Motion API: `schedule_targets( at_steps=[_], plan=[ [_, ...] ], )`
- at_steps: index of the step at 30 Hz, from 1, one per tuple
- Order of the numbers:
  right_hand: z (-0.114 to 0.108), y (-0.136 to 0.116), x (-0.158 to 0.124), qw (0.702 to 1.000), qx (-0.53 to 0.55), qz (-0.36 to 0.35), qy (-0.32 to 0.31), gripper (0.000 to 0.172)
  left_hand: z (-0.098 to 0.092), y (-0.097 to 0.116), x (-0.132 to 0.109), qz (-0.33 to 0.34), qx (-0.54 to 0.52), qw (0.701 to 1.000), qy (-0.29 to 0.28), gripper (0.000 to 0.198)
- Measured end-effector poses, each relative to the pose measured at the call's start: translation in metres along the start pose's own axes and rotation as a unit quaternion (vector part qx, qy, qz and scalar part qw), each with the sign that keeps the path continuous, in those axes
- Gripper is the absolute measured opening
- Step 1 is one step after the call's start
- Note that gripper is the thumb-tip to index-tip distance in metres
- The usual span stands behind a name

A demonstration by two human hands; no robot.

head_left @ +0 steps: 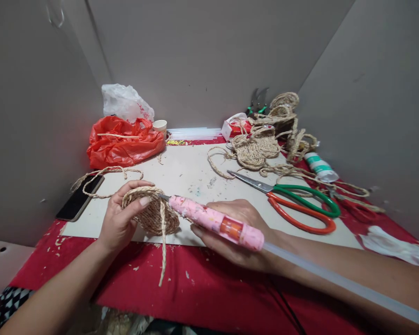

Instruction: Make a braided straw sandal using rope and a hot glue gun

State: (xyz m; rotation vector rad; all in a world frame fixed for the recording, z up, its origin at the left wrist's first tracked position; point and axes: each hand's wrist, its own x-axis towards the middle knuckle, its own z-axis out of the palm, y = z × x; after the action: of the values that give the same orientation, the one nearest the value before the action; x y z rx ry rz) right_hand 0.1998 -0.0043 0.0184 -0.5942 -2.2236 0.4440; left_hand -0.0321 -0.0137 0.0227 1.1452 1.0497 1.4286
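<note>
My left hand [122, 216] is closed on the rim of a small woven straw basket [152, 218], tilted so that its inside faces me. From its rim a braided straw cord [163, 251] hangs down over the front. A pink hot glue gun [202, 216] is in my right hand [235, 232], fingers wrapped round its underside. Its metal nozzle points left and meets the basket's rim near the cord; whether it touches cannot be made out. A long translucent glue stick [338, 281] sticks out of the gun's back, over my right forearm.
Large scissors [289, 200] with green and orange handles lie right of my hands. Behind are woven straw pieces [256, 149] and cords. A phone [79, 200], red plastic bag [125, 144], paper cup [159, 125] and glue sticks [195, 133] line the left and back. Grey panels enclose the table.
</note>
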Motion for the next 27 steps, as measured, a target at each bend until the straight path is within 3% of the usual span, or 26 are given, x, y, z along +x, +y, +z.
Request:
schedule_targets(
  at_steps=[14,23,27],
  plan=[
    [0.0001,-0.0005,0.0024,1.0,-0.024,-0.005,-0.004,0.026,0.0007,-0.0011,0.0012,0.026,0.014,0.999,0.016,0.02],
    [0.0006,-0.0023,0.0029,1.0,-0.007,-0.017,0.024,0.027,-0.0014,-0.0044,0.0018,0.026,0.035,0.999,0.015,0.02],
    [0.0023,0.0001,0.0023,1.0,-0.016,-0.01,0.005,0.026,-0.0009,-0.004,0.002,0.031,0.045,0.998,0.02,0.02]
  ],
)
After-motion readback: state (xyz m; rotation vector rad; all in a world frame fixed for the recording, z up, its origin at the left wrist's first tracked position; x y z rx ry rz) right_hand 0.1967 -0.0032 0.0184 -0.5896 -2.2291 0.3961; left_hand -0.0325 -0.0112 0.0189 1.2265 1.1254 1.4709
